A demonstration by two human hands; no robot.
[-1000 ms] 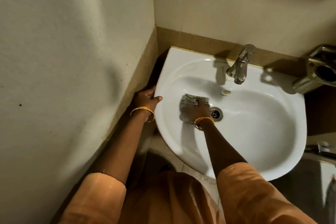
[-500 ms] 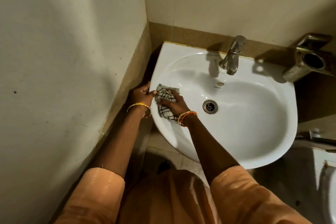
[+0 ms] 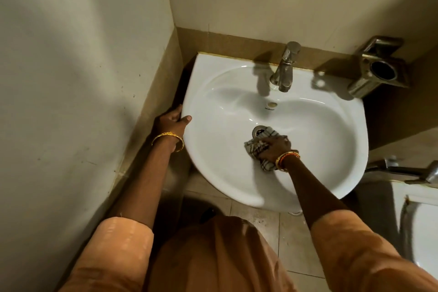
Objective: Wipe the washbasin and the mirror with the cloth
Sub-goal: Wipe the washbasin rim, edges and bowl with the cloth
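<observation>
Washbasin [image 3: 320, 130] centre frame, tap [image 3: 284, 71] at its upper rim. Cloth [image 3: 259, 147] in bowl, overlapping drain [image 3: 258, 131] from below. Holder [image 3: 379, 71] upper right.
</observation>
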